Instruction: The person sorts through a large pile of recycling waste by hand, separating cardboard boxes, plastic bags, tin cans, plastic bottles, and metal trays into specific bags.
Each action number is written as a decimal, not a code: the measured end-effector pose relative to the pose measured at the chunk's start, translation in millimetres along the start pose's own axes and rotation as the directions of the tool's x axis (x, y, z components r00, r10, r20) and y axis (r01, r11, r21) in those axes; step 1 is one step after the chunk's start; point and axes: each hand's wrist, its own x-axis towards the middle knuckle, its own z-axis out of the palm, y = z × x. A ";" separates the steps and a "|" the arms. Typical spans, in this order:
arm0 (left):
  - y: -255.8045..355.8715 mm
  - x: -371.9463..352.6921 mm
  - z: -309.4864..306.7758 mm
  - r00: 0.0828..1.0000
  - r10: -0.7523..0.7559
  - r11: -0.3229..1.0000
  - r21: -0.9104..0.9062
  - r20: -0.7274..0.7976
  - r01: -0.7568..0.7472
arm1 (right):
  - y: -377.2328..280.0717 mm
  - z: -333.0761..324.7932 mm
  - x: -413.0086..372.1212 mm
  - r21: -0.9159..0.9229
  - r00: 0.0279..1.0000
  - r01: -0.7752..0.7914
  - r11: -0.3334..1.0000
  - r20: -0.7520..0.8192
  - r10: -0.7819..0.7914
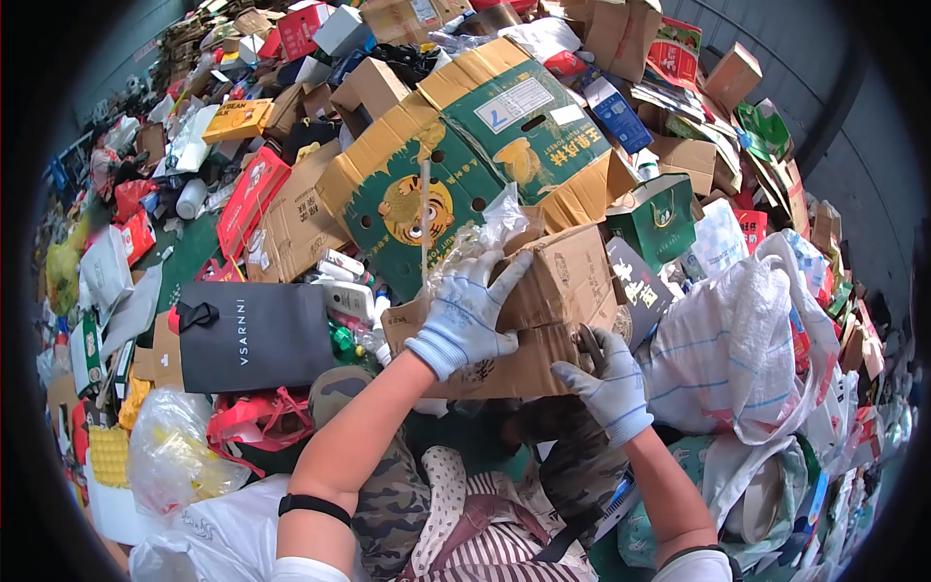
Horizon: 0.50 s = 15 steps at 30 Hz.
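Observation:
A brown cardboard box (558, 291), creased and with printing on its side, stands in front of me above my legs. My left hand (470, 308), in a white and grey work glove, lies on the box's left part with its fingers spread. Crumpled clear plastic film (499, 221) bunches just beyond those fingertips. At the box's lower right, my right hand (611, 383), gloved too, is closed around a slim dark tool (590, 347); its exact kind I cannot tell. The tool's front end meets the cardboard.
Beyond the box lies a flattened green fruit carton (388, 209). A dark grey VSARNNI bag (257, 335) is at left, a white woven sack (718, 339) at right. Mixed cardboard, bags and bottles pile up all round, rising towards a grey wall (844, 58).

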 end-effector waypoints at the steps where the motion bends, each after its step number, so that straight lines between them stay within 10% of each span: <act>1: 0.1 0.9 -2.1 0.999 -0.035 0.999 -0.004 -0.017 0.034 | 1.7 -2.8 1.4 -0.051 0.999 0.035 0.998 0.015 -0.034; 4: 4.2 -1.2 -8.3 0.991 -0.135 0.990 0.044 -0.023 0.136 | -27.0 -28.0 31.2 -0.036 0.974 -0.074 0.997 0.211 0.080; 10: 20.6 7.5 -75.6 0.948 0.258 0.941 0.273 -0.189 -0.202 | -100.0 -70.1 102.8 -0.218 0.734 0.643 0.734 0.448 -0.511; 15: 32.5 12.6 -109.2 0.940 0.052 0.980 0.198 -0.337 0.016 | -141.1 -79.1 148.0 -0.171 0.529 0.827 0.535 0.557 -0.640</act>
